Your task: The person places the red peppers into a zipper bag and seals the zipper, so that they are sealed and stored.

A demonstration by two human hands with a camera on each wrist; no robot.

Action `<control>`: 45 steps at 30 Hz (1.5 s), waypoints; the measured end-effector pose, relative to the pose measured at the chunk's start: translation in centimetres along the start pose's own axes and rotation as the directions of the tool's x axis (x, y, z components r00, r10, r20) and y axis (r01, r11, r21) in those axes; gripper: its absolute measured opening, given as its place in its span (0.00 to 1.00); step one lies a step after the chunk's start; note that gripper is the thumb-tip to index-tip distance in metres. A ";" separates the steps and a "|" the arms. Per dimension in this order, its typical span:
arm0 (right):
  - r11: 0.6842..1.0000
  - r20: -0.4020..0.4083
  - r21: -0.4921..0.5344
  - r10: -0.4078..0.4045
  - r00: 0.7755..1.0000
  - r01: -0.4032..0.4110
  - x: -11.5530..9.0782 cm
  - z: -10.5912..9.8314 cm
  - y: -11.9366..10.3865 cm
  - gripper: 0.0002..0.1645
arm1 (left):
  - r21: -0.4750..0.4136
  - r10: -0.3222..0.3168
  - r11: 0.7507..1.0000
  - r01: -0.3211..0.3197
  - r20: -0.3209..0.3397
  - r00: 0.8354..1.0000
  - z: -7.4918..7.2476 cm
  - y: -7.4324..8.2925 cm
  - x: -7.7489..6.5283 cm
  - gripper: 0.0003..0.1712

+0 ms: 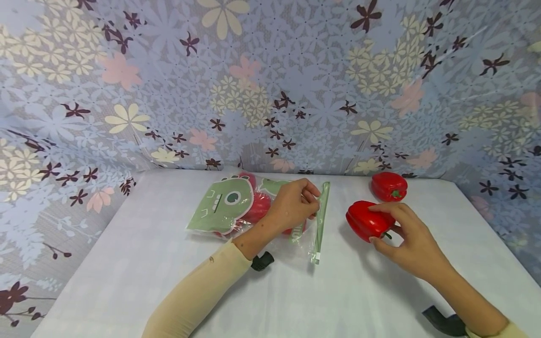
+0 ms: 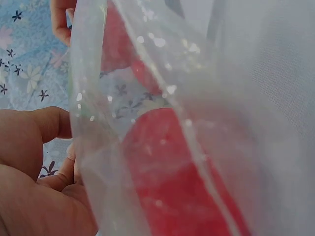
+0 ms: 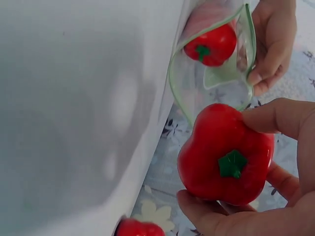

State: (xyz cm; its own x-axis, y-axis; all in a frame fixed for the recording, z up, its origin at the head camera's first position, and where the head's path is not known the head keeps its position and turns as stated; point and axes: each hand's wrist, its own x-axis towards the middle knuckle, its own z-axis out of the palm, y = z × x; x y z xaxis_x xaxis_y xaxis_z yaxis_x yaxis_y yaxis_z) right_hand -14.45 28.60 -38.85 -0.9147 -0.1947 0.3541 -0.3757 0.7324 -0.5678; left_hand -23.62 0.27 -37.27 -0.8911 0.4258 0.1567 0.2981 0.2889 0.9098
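Bell pepper (image 1: 363, 219) pinched between the thumb and fingers of our right hand (image 1: 407, 241), we have it just right of the open mouth of the zip bag (image 1: 221, 206), stem (image 3: 233, 164) facing away, our left hand (image 1: 291, 204) pinching the rim (image 1: 320, 225).

Operator: Illumination, head view?

Technician: Bright and even. Soft-edged shadows fall on the white counter (image 1: 139, 281); small highlights mark the held pepper (image 1: 362, 218).

Operator: Left wrist view?

Technician: Close-range blur on the clear bag (image 2: 106, 132); specular glints along its folds.

Operator: Right wrist view?

Technician: The held pepper is in focus. Broad grey shadow dims the counter, with pale patches between.
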 end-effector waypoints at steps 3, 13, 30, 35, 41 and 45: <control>1.000 0.019 0.019 -0.016 1.000 0.016 0.2 0.6 -0.2 0.52 | 0.009 -0.003 1.000 0.003 0.000 1.000 0.0 0.0 0.0 0.08; 0.992 0.134 0.123 -0.034 0.990 0.017 1.0 2.6 -1.1 0.53 | 0.030 -0.027 0.999 0.027 -0.002 1.000 0.2 0.1 0.0 0.07; 0.979 0.211 0.196 -0.102 0.972 0.060 2.0 5.4 -1.8 0.48 | 0.011 -0.034 0.999 0.034 -0.009 0.999 0.3 0.1 0.0 0.07; 0.974 0.206 0.218 -0.115 0.972 0.069 2.3 6.1 -2.0 0.47 | 0.005 -0.040 0.999 0.040 -0.006 0.999 0.3 0.2 0.0 0.07; 0.968 0.202 0.245 -0.097 0.974 0.046 2.5 6.6 -2.4 0.47 | 0.003 -0.046 0.999 0.046 0.003 0.999 0.4 0.3 -0.2 0.07; 0.959 0.207 0.283 -0.081 0.975 0.020 2.9 7.0 -2.6 0.46 | 0.015 -0.032 0.999 0.032 0.004 0.999 0.3 0.3 -0.3 0.07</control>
State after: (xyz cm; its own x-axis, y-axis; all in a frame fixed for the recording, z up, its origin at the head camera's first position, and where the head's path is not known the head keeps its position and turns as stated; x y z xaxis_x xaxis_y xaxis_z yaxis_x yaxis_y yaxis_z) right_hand -17.22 21.61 -41.54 -0.8921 -0.3846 0.2372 -0.4205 0.5141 -0.7476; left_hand -23.18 0.53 -37.21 -0.8990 0.4195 0.1260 0.2743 0.3148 0.9086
